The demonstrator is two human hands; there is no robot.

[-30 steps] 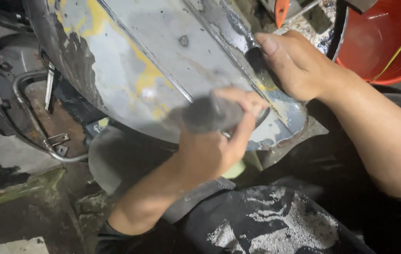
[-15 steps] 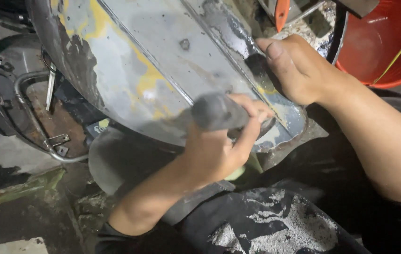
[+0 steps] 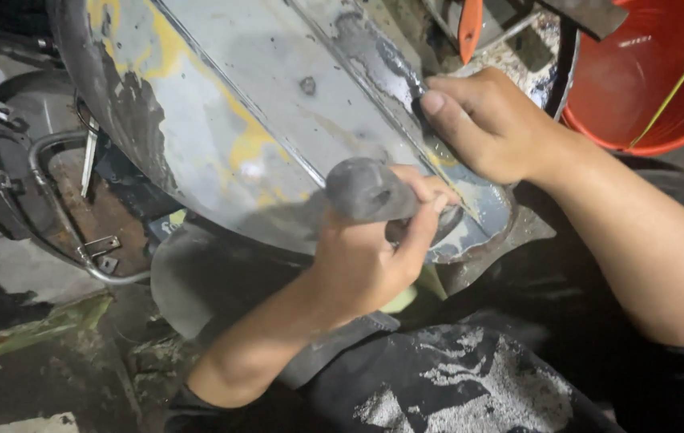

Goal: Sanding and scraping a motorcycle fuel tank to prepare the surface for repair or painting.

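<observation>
The curved metal panel (image 3: 278, 120) stayed braced under the right hand (image 3: 494, 128), fingers spread flat; the left hand (image 3: 366, 256), gripping a grey sanding pad (image 3: 366, 191), had crept rightward.

Dim, grimy concrete floor (image 3: 5, 265) lies at the left, stained dark and strewn with a dull green strip (image 3: 29, 337) of scrap near the bottom. A curved black metal frame (image 3: 13, 192) with rusty brackets rests on it, and a red plastic bucket (image 3: 654, 88) stands at the upper right, catching the harsh light from above
</observation>
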